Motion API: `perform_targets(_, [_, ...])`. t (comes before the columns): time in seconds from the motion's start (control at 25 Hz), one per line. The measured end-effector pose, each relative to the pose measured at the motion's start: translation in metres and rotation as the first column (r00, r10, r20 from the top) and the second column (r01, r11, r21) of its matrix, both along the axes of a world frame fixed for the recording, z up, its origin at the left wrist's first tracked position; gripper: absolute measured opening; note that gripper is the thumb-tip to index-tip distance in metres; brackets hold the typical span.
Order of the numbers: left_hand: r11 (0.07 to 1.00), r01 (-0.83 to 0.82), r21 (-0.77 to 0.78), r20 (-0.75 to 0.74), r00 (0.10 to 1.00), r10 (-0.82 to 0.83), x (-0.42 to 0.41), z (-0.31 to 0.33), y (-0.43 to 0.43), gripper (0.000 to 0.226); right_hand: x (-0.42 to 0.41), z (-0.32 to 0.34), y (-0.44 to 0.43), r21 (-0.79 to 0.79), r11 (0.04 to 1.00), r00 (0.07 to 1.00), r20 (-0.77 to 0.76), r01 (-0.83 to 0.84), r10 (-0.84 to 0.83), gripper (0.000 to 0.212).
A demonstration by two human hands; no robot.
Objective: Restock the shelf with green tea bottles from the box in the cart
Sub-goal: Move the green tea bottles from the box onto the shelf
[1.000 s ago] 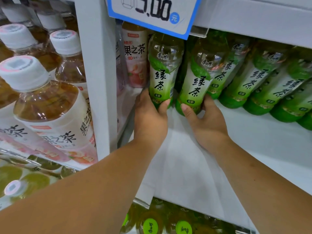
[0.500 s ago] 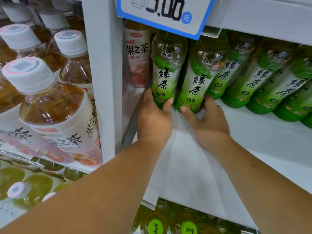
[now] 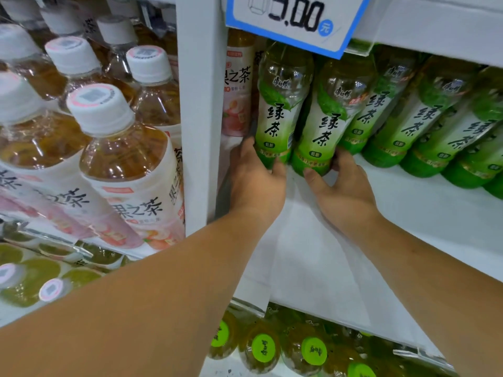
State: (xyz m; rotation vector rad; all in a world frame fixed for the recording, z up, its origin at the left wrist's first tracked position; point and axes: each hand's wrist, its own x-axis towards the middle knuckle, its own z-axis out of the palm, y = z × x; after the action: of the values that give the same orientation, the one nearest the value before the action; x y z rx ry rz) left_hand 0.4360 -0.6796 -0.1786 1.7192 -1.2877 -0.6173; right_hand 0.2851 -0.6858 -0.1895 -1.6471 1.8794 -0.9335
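Two green tea bottles stand upright at the left end of the white shelf [image 3: 313,254]. My left hand [image 3: 255,180] grips the base of the leftmost green tea bottle [image 3: 280,104]. My right hand [image 3: 343,186] grips the base of the second green tea bottle [image 3: 329,115] beside it. The two bottles nearly touch. A row of further green tea bottles [image 3: 424,118] stands behind and to the right, toward the back of the shelf. The box and the cart are out of view.
A white upright post [image 3: 201,118] borders the shelf on the left, with a pink peach-tea bottle [image 3: 236,93] just behind it. Peach-tea bottles with white caps [image 3: 109,137] fill the left bay. A blue-edged price tag [image 3: 294,20] hangs above. Green-capped bottles [image 3: 313,349] sit on the shelf below.
Both hands have pushed their bottles a little deeper onto the shelf and closer together. The view has shifted slightly.
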Motion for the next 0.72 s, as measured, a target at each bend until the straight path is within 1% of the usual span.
perform_targets(0.04, [1.000, 0.001, 0.010, -0.003, 1.000, -0.001, 0.001, 0.001, 0.002, 0.049, -0.001, 0.003, 0.002, 0.012, 1.000, 1.000, 0.023, -0.002, 0.002, 0.061])
perform_targets(0.12, [0.999, 0.010, 0.040, -0.058, 0.998, -0.008, 0.004, 0.002, 0.006, 0.045, -0.001, 0.009, 0.006, 0.065, 0.998, 0.996, 0.083, 0.008, -0.013, 0.044])
perform_targets(0.2, [0.998, 0.034, 0.054, -0.119, 0.992, -0.027, 0.006, 0.004, 0.013, 0.048, -0.002, 0.012, 0.011, 0.110, 0.994, 0.990, 0.136, 0.017, -0.032, 0.036])
perform_targets(0.24, [0.995, 0.064, 0.077, -0.120, 0.991, -0.054, 0.007, 0.007, 0.018, 0.049, -0.001, 0.014, 0.015, 0.123, 0.992, 0.987, 0.156, 0.015, -0.034, 0.037])
perform_targets(0.36, [0.980, 0.139, 0.143, -0.052, 0.990, -0.132, 0.011, 0.019, 0.031, 0.045, 0.002, 0.022, 0.031, 0.152, 0.988, 0.980, 0.196, 0.010, -0.040, 0.047])
perform_targets(0.4, [0.977, 0.160, 0.138, -0.067, 0.986, -0.151, 0.012, 0.023, 0.034, 0.045, 0.002, 0.023, 0.037, 0.167, 0.986, 0.977, 0.208, 0.011, -0.046, 0.050])
perform_targets(0.48, [0.967, 0.222, 0.123, -0.157, 0.967, -0.202, 0.014, 0.028, 0.041, 0.049, 0.004, 0.025, 0.052, 0.199, 0.980, 0.972, 0.229, 0.007, -0.053, 0.057])
perform_targets(0.52, [0.953, 0.262, 0.150, -0.189, 0.954, -0.232, 0.015, 0.030, 0.048, 0.050, 0.006, 0.027, 0.061, 0.211, 0.978, 0.968, 0.243, 0.009, -0.061, 0.059])
perform_targets(0.6, [0.914, 0.334, 0.232, -0.208, 0.935, -0.289, 0.020, 0.034, 0.065, 0.051, 0.008, 0.032, 0.080, 0.229, 0.973, 0.960, 0.262, 0.037, -0.098, 0.053])
perform_targets(0.72, [0.870, 0.391, 0.301, -0.220, 0.916, -0.336, 0.033, 0.046, 0.100, 0.052, 0.013, 0.047, 0.115, 0.267, 0.962, 0.954, 0.269, 0.061, -0.135, 0.046])
